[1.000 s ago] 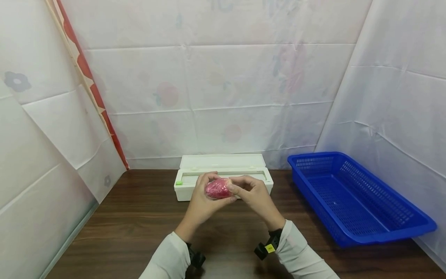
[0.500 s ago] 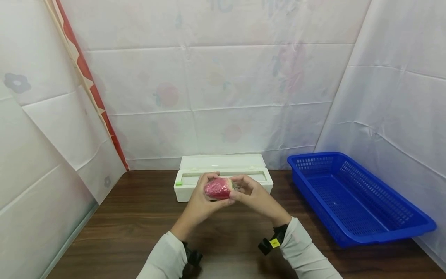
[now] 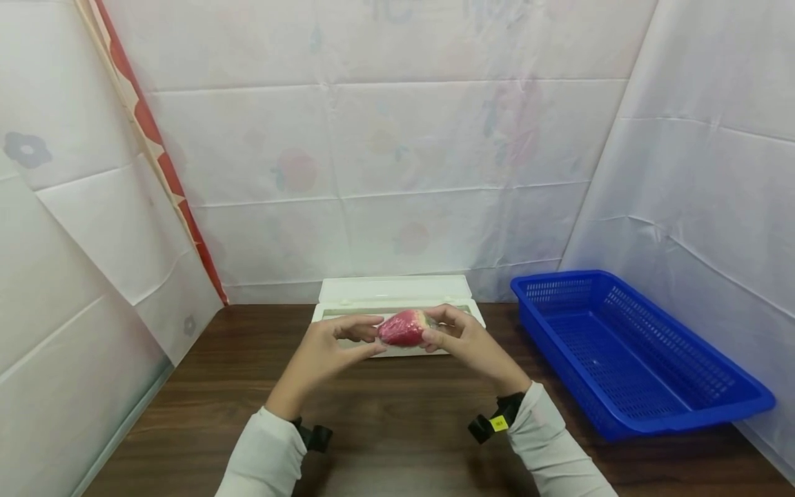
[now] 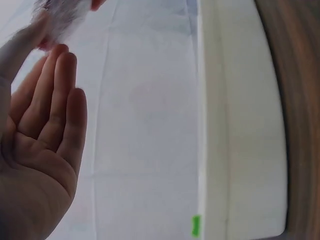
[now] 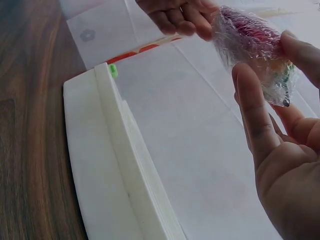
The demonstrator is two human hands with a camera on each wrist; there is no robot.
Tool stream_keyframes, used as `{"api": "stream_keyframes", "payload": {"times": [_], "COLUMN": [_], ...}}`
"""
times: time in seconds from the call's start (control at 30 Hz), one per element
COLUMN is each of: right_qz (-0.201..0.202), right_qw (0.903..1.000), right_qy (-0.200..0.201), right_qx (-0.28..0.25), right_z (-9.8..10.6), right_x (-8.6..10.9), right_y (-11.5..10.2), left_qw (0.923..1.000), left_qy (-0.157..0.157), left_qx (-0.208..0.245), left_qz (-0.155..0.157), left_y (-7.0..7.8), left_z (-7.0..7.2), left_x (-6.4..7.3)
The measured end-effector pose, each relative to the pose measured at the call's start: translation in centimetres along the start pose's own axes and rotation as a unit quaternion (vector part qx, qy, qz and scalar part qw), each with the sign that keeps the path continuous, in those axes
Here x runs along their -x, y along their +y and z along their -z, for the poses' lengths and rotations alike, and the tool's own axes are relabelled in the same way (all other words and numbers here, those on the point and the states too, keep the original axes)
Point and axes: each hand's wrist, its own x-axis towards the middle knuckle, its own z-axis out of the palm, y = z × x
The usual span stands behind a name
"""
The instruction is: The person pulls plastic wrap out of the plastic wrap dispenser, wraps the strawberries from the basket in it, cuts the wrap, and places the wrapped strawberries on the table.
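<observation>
A red, tapered fruit (image 3: 404, 328) wrapped in clear cling film is held up in front of the box, its pale yellow-green end to the right. My right hand (image 3: 468, 342) pinches that end between thumb and fingers. In the right wrist view the crinkled film shows round the fruit (image 5: 252, 40). My left hand (image 3: 329, 352) is at the fruit's narrow left end, its fingertips right beside the film. The left wrist view shows the left palm (image 4: 42, 145) with its fingers extended and parted from the thumb.
A long white cling film dispenser (image 3: 397, 286), lid raised and a green tab (image 4: 196, 226) at its left end, stands at the back of the dark wooden table (image 3: 205, 386). To the right is a blue perforated basket (image 3: 683, 422). White sheets (image 3: 435, 138) hang round the table.
My left hand has loosened its grip on the wrapped fruit and drawn away to the left. The fruit has shifted slightly right and up in my right hand.
</observation>
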Motion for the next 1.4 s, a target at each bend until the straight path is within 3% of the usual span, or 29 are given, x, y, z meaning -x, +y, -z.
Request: {"api": "stream_keyframes", "payload": {"times": [0.17, 0.3, 0.43, 0.57, 0.73, 0.9, 1.2, 1.4], "right_qz": [-0.008, -0.013, -0.013, -0.016, -0.011, -0.021, -0.025, -0.030], "right_qw": [0.9999, 0.9999, 0.9998, 0.9991, 0.9965, 0.9959, 0.9957, 0.9913], "right_qy": [0.005, 0.003, 0.001, -0.004, -0.008, 0.006, 0.009, -0.009], "right_qx": [0.005, 0.007, 0.017, 0.039, 0.082, 0.088, 0.089, 0.128], "right_z": [-0.2, -0.2, -0.2, -0.4, -1.1, -1.4, -1.5, -1.3], "right_x": [0.2, 0.3, 0.3, 0.4, 0.8, 0.7, 0.6, 0.5], "right_y": [0.2, 0.4, 0.5, -0.5, -2.7, -3.0, -2.9, -1.9], "left_qw": [0.9998, 0.9994, 0.9996, 0.9998, 0.9998, 0.9997, 0.9998, 0.9978], "left_qy": [0.002, 0.010, 0.018, 0.019, 0.018, 0.020, -0.003, -0.057], "left_qx": [0.005, 0.017, 0.000, -0.010, -0.007, -0.016, -0.016, -0.031], "left_qz": [0.021, 0.028, 0.022, 0.001, 0.001, -0.003, -0.015, -0.015], "left_y": [-0.3, -2.2, -3.8, -3.9, -3.9, -4.2, -4.9, -5.1], "left_z": [-0.2, -1.1, -1.7, -1.8, -1.9, -2.0, -2.0, -1.8], "left_x": [0.0, -0.2, -0.2, -0.4, -0.4, -0.2, -0.2, -0.3]}}
